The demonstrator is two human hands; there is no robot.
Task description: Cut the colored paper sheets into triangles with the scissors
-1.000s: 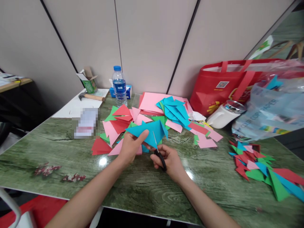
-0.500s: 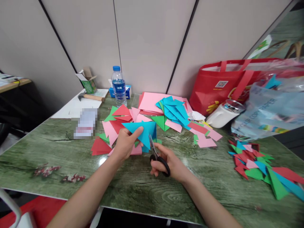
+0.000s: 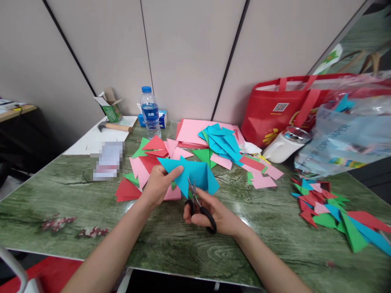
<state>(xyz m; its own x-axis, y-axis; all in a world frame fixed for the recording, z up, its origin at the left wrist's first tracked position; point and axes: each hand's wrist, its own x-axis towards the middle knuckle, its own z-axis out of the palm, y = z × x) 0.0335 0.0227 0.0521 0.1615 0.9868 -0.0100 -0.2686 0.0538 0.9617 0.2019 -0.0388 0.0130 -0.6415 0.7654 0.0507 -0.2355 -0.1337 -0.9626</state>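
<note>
left hand (image 3: 157, 187) pinches the angular blue folded paper (image 3: 197, 173) above the green wood-patterned table (image 3: 171, 252). paper runs left to right; right hand (image 3: 221, 215), gripping black-handled metal scissors (image 3: 208, 213), lies below; parted blades point forward-left at its near edge.

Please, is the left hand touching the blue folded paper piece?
Touching. The head view shows the left hand holding the blue folded paper piece, thumb on top.
</note>
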